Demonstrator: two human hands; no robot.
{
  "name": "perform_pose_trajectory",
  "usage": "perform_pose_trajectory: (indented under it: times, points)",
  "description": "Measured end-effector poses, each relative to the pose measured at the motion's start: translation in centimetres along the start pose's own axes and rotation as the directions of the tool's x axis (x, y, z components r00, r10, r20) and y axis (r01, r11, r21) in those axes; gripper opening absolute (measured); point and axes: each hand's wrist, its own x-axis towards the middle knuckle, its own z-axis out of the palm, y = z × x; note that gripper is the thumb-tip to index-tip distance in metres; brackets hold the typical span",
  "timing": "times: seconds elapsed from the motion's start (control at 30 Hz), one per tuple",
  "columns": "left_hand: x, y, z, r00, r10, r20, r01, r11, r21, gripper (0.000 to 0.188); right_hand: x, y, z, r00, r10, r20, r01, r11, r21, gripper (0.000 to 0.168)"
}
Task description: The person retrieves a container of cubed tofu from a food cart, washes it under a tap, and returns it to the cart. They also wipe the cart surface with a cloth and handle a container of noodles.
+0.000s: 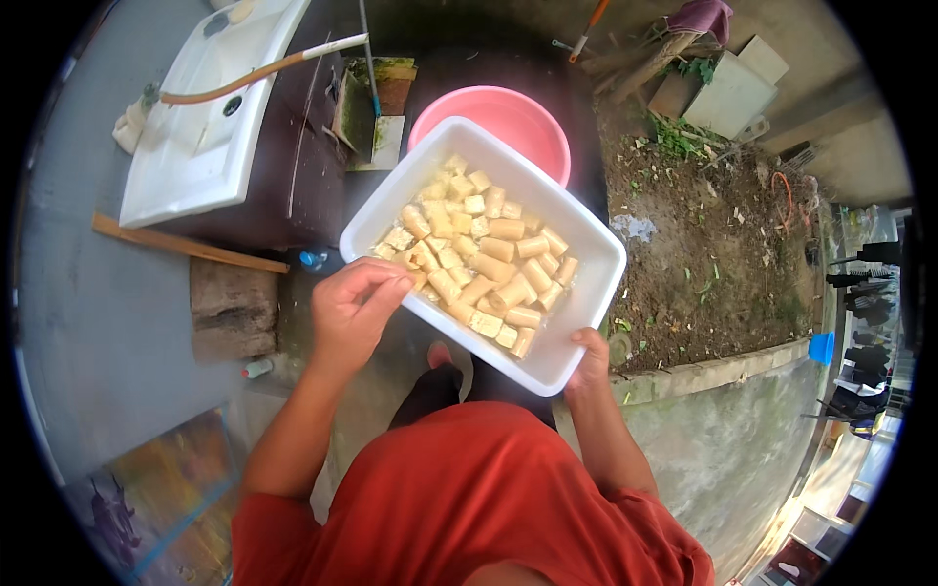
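Observation:
A white plastic basin (586,308) is held tilted in front of my red shirt. In it lie many short, tan, log-shaped food pieces (506,249) with smooth sides, among paler, rough-faced chunks (460,187); they look wet and may be tofu or gluten. My left hand (355,304) is at the basin's left near rim, thumb and fingers pinched together over the edge. The fingertips' underside is hidden. At the right near corner, my right hand (590,362) grips the rim with the thumb on top and the other fingers mostly hidden underneath.
Beyond the basin stands a pink tub (506,117), partly covered by it. To the left is a white sink (212,132) on a dark cabinet, with a brown hose (256,73) across it. A soil bed (711,278) with a concrete curb (711,373) lies right.

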Motion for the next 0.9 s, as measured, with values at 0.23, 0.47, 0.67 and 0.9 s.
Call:
perform_pose_trajectory:
  times: [0.23,0.47,0.67,0.9]
  points:
    - [9.1,-2.0,0.8,0.994,-0.058,-0.092,0.046,0.991,-0.128,0.010,13.2,-3.1,3.0,0.991,-0.100,0.087,0.107,0.990,-0.088,0.067]
    - [17.3,-3.5,4.4,0.986,-0.159,-0.050,0.150,0.977,-0.154,0.011,18.0,-10.9,5.0,0.997,-0.050,0.059,0.051,0.999,-0.018,0.058]
    - [23.2,-3.9,6.3,0.968,-0.246,0.046,0.250,0.960,-0.125,0.008,24.3,-12.9,5.9,0.992,-0.120,-0.049,0.117,0.991,-0.060,0.060]
    - [29.8,-4.9,6.0,0.979,-0.180,0.100,0.199,0.948,-0.246,0.009,27.5,-14.5,9.3,0.969,-0.221,-0.110,0.212,0.973,-0.085,0.066]
